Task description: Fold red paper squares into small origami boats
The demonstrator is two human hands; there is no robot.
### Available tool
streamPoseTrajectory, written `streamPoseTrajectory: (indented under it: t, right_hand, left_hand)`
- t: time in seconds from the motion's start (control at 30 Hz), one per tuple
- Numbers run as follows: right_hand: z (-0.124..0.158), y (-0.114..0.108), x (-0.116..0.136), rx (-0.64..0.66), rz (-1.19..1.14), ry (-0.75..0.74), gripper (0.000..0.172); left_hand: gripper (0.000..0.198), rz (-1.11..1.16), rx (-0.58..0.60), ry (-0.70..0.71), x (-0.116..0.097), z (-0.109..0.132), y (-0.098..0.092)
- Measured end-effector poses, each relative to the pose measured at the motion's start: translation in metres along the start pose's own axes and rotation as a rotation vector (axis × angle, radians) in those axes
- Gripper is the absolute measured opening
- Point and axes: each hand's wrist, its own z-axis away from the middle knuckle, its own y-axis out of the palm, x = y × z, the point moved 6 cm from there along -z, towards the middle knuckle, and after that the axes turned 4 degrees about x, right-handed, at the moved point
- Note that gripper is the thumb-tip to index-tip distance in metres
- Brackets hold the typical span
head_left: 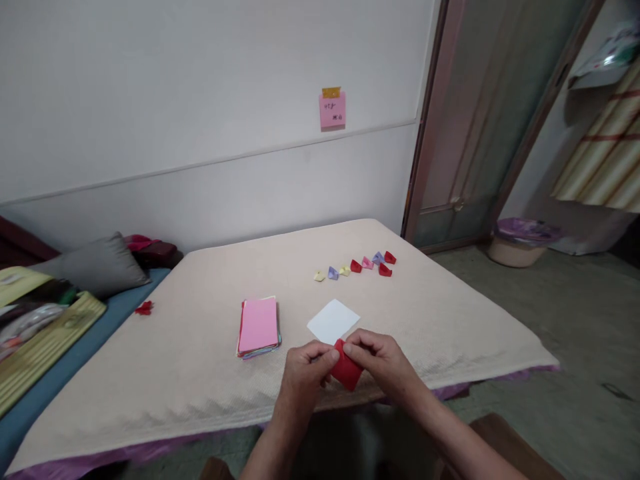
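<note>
A folded red paper (347, 368) is held between both hands at the table's front edge. My left hand (306, 373) pinches its left side with thumb and fingers. On the upper right side of the paper, my right hand (383, 358) presses with thumb and fingertips. Just beyond the hands lies a white sheet (333, 321), turned like a diamond. To the left rests a stack of coloured paper (259, 325) with pink on top. Farther back, several small folded pieces in yellow, purple, pink and red (356, 266) form a row.
A cream cloth covers the table (200, 373). A small red item (145, 308) lies at its left edge. Beyond are a grey pillow (107, 265), a wall with a pink note (333, 111), and a bin (517, 252) on the floor at right.
</note>
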Motion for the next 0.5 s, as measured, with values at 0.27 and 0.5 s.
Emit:
streamPoseTrajectory:
  t: [0.27, 0.5]
  right_hand:
    - [-0.001, 0.001, -0.004, -0.019, 0.036, 0.028, 0.018]
    - [0.001, 0.003, -0.013, -0.053, 0.070, 0.053, 0.014]
  left_hand:
    - [0.023, -0.017, -0.019, 0.022, -0.003, 0.002, 0.001]
    - [0.020, -0.007, -0.038, 0.010, -0.001, 0.002, 0.001]
